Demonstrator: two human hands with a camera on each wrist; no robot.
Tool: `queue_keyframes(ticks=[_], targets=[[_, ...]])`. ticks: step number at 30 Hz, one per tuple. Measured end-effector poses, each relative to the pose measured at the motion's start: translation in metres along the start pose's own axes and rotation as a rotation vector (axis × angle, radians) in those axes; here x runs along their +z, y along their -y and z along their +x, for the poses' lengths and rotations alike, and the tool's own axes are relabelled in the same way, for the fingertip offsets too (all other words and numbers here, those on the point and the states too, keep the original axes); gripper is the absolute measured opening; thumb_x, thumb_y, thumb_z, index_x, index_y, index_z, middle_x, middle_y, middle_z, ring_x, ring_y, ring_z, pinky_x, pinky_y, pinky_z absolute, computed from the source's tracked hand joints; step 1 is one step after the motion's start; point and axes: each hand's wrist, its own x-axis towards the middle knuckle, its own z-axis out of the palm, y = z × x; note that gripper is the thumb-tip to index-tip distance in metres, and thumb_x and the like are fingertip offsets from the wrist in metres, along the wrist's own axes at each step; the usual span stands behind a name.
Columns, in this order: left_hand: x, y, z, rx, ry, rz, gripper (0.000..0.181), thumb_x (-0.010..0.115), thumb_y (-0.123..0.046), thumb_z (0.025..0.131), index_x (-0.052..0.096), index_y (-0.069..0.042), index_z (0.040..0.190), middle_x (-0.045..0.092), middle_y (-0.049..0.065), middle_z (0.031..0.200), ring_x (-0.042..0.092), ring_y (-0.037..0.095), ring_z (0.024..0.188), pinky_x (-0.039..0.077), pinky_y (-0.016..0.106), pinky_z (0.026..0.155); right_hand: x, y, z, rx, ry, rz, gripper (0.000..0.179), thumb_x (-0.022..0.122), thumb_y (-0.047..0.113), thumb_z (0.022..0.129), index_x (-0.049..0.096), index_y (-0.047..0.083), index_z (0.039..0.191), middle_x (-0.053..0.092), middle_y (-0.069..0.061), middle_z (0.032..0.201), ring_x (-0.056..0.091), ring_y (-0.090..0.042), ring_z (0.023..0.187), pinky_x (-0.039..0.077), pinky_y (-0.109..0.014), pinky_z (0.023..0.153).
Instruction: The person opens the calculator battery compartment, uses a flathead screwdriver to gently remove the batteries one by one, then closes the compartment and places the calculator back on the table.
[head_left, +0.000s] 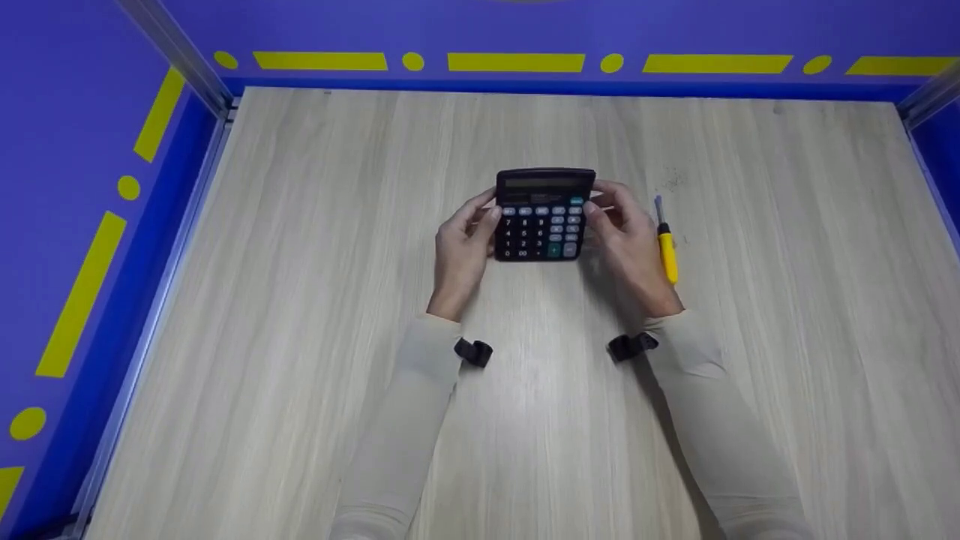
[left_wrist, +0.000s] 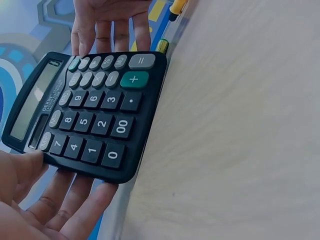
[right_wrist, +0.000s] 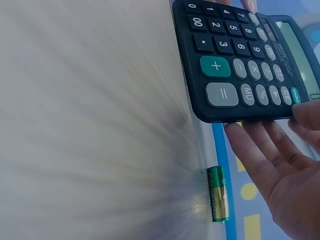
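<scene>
A black calculator is held by its two sides, tilted with its keys and display facing the person. My left hand grips its left edge, thumb on the front beside the upper keys and fingers behind. On the opposite edge, my right hand pinches near the teal key at the display's corner, its other fingers reaching behind the case. Both wrist views show a small dark mark at one end of the display. The calculator's back is hidden.
A screwdriver with a yellow handle lies just right of my right hand. In the right wrist view, a green and gold battery lies on the wooden table. Blue panels border the table's back and sides.
</scene>
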Motion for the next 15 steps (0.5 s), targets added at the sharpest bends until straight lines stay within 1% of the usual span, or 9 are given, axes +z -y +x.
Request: queue_keyframes(ticks=[3, 9, 15], targets=[[0.0003, 0.0001, 0.0004, -0.006, 0.001, 0.016, 0.037, 0.062, -0.018, 0.110, 0.065, -0.015, 0.147, 0.071, 0.005, 0.114, 0.073, 0.019, 0.095, 0.064, 0.033, 0.077, -0.0001, -0.0047, 0.0017, -0.007, 0.013, 0.009, 0.037, 0.054, 0.018, 0.113, 0.057, 0.019, 0.149, 0.063, -0.008, 0.124, 0.061, -0.022, 0.104, 0.055, -0.036, 0.090], [-0.0005, 0.0007, 0.0015, -0.015, 0.002, 0.042, 0.038, 0.061, -0.015, 0.110, 0.065, -0.015, 0.147, 0.070, 0.005, 0.118, 0.071, 0.018, 0.096, 0.065, 0.035, 0.071, -0.0001, -0.0048, 0.0027, -0.005, 0.027, 0.008, 0.038, 0.053, 0.014, 0.111, 0.057, 0.017, 0.149, 0.063, -0.009, 0.124, 0.062, -0.023, 0.103, 0.055, -0.040, 0.090], [-0.0009, 0.0028, 0.0019, -0.031, 0.008, 0.037, 0.038, 0.061, -0.011, 0.109, 0.066, -0.016, 0.146, 0.069, 0.006, 0.120, 0.072, 0.018, 0.098, 0.065, 0.035, 0.069, 0.0003, -0.0048, 0.0029, 0.020, 0.044, -0.022, 0.039, 0.052, 0.012, 0.112, 0.056, 0.015, 0.151, 0.062, -0.011, 0.125, 0.063, -0.024, 0.102, 0.056, -0.037, 0.088]])
